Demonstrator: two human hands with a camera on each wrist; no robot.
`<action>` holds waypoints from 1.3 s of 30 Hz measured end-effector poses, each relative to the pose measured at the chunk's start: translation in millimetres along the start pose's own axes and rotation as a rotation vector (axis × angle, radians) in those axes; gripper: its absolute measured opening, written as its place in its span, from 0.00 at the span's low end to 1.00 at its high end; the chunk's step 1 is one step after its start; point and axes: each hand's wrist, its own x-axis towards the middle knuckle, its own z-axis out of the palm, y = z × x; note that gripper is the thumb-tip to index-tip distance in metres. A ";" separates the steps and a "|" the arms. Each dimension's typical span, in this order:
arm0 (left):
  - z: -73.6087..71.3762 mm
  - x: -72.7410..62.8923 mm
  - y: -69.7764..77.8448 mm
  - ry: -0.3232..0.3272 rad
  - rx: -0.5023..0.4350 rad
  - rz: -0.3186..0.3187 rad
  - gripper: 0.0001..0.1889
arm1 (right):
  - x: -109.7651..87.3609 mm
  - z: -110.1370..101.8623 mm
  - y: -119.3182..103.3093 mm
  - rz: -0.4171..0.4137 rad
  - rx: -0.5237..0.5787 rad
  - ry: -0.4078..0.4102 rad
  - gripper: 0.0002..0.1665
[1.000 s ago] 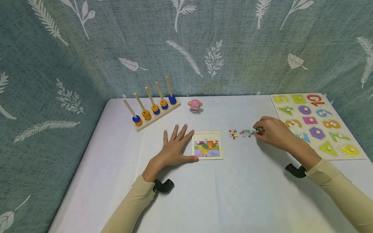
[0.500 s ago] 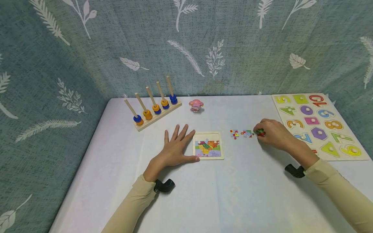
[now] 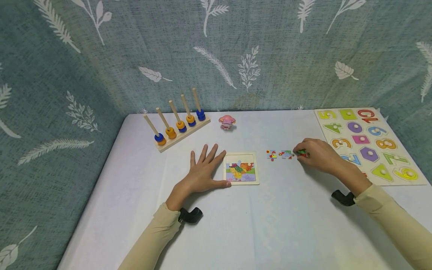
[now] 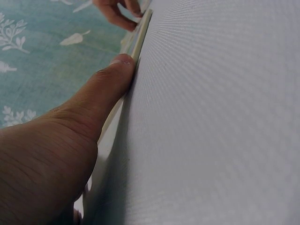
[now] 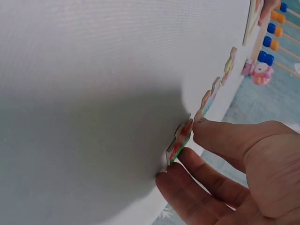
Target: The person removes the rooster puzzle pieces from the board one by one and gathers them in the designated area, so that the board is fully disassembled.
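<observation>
My left hand [image 3: 199, 176] lies with fingers spread on the left side of a small wooden jigsaw tray [image 3: 257, 169]. Its thumb [image 4: 105, 86] rests along the tray's near edge in the left wrist view. A partly filled picture of a bird [image 3: 240, 171] sits inside; the upper part of the tray is bare. To the right, my right hand [image 3: 317, 155] pinches a red and green jigsaw piece [image 5: 180, 140] between thumb and fingers, close over the cloth. Beside it lie two loose pieces, one bluish [image 3: 287, 154] and one with yellow and red [image 3: 271, 154].
A wooden peg stand [image 3: 183, 135] with blue and orange rings stands at the back left. Near it is a pink toy figure [image 3: 227, 122]. A number-and-shape peg board [image 3: 362, 150] lies at the right, partly behind my right wrist. Patterned cloth [image 3: 216, 63] hangs behind the table.
The piece in my right fingers shows less of its face than before. Both hands stay almost in place; the head view has shifted slightly.
</observation>
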 end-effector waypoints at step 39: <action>-0.1 0.1 1.4 0.007 0.000 0.000 0.57 | 40.4 1.1 -67.7 -0.084 0.084 0.067 0.15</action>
